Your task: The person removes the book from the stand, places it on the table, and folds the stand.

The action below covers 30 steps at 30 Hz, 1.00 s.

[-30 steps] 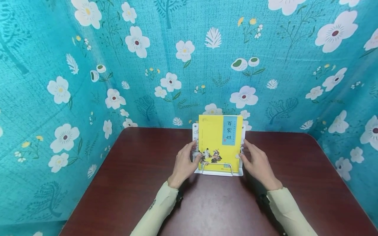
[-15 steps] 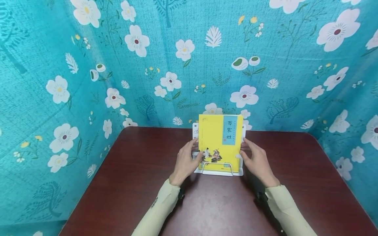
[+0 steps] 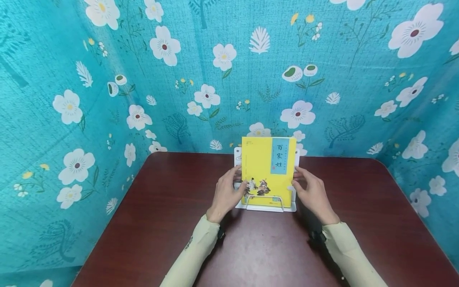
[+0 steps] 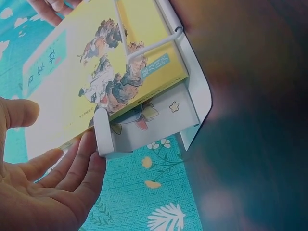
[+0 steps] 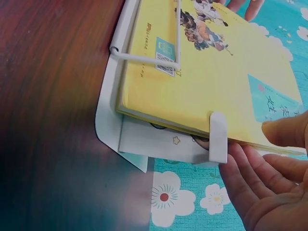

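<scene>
"Yellow, rectangular paper-covered book (image 3: 263,159): where do we have it?"

"Nearly upright in the white metal book stand (image 3: 263,208), behind its thin white wire bar (image 5: 149,61). Our left hand (image 3: 226,193) and right hand (image 3: 313,193) flank it, thumbs spread from fingers, thumbs before the cover, fingers at its edges; we cannot tell whether either pinches it."

"What could go wrong?"

"Pushing harder with one hand, we could skew the book or slide the stand. Its flat white right-hand tab (image 5: 219,139) overlaps the cover, so lifting carelessly might crease that edge."

"And room?"

"Near behind the stand runs the dark red-brown table's (image 3: 161,219) back edge, with teal floral cloth (image 3: 193,75) beyond: tight, we judge. Left, right and front of the stand, we have broad tabletop."
</scene>
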Each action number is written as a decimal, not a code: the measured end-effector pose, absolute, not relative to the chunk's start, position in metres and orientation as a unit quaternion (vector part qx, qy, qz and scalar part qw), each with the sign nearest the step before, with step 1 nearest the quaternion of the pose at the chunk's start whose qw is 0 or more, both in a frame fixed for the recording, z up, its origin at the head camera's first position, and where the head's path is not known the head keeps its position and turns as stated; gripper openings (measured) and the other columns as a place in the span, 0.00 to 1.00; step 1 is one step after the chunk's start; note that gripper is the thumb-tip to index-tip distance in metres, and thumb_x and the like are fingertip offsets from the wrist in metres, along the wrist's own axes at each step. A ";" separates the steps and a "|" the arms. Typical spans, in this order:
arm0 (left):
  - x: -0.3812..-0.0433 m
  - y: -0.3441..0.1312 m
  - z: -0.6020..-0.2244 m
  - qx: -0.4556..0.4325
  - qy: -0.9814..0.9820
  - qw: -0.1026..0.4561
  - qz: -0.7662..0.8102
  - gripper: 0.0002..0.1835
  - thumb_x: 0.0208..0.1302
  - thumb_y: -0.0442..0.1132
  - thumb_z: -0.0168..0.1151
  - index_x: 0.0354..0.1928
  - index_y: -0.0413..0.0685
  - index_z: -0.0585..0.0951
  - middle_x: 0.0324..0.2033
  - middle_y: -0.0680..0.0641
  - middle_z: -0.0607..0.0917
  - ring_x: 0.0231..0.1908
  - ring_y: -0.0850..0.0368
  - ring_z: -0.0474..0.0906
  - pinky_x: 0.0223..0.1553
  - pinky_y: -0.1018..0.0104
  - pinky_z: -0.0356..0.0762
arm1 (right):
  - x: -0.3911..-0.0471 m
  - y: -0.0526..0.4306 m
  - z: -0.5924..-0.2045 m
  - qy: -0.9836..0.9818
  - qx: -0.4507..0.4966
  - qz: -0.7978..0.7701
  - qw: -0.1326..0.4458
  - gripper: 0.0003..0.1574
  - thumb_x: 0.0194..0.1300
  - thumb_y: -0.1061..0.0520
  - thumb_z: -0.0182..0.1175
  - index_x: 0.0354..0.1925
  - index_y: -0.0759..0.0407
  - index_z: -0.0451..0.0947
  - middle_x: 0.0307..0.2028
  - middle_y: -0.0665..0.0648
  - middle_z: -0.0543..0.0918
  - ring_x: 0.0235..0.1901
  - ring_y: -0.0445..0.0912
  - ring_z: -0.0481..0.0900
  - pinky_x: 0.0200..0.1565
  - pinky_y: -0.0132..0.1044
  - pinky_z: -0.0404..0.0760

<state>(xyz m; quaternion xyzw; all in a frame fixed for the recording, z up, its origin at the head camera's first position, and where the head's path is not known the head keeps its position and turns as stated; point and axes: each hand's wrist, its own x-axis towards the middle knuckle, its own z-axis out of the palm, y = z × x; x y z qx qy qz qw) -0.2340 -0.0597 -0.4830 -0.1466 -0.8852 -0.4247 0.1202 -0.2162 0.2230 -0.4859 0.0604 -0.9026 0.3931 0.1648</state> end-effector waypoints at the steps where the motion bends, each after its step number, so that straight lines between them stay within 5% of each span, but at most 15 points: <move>1: -0.235 -0.059 -0.484 -0.146 -0.884 0.121 -0.426 0.30 0.70 0.42 0.65 0.73 0.47 0.73 0.55 0.45 0.87 0.52 0.54 0.89 0.58 0.54 0.84 | -0.216 0.223 -0.486 -0.903 0.058 0.393 0.167 0.35 0.69 0.68 0.64 0.72 0.68 0.69 0.54 0.69 0.85 0.52 0.62 0.86 0.55 0.63 0.84; 12: -0.243 -0.057 -0.488 -0.119 -0.886 0.128 -0.431 0.24 0.70 0.42 0.65 0.66 0.45 0.80 0.49 0.48 0.89 0.46 0.58 0.89 0.52 0.60 0.86 | -0.217 0.218 -0.487 -0.890 -0.005 0.427 0.161 0.23 0.74 0.63 0.61 0.64 0.68 0.78 0.53 0.69 0.88 0.48 0.61 0.89 0.52 0.59 0.87; 15: -0.245 -0.056 -0.487 -0.109 -0.881 0.129 -0.442 0.22 0.70 0.41 0.66 0.64 0.46 0.81 0.48 0.48 0.90 0.45 0.58 0.89 0.51 0.60 0.86 | -0.219 0.216 -0.484 -0.886 -0.029 0.435 0.157 0.21 0.74 0.61 0.62 0.62 0.66 0.81 0.52 0.68 0.89 0.46 0.59 0.89 0.47 0.45 0.89; 19: -0.249 -0.054 -0.486 -0.094 -0.878 0.133 -0.450 0.19 0.70 0.39 0.66 0.62 0.47 0.83 0.46 0.49 0.91 0.44 0.59 0.89 0.49 0.61 0.85 | -0.224 0.215 -0.482 -0.883 -0.048 0.439 0.156 0.19 0.73 0.60 0.63 0.58 0.66 0.83 0.50 0.67 0.89 0.43 0.57 0.87 0.39 0.23 0.79; 30: -0.255 -0.052 -0.494 -0.053 -0.867 0.155 -0.471 0.14 0.67 0.36 0.71 0.53 0.45 0.88 0.41 0.48 0.92 0.40 0.58 0.90 0.43 0.64 0.85 | -0.227 0.211 -0.492 -0.872 -0.080 0.453 0.166 0.17 0.72 0.61 0.64 0.57 0.65 0.84 0.49 0.66 0.89 0.44 0.57 0.86 0.37 0.16 0.73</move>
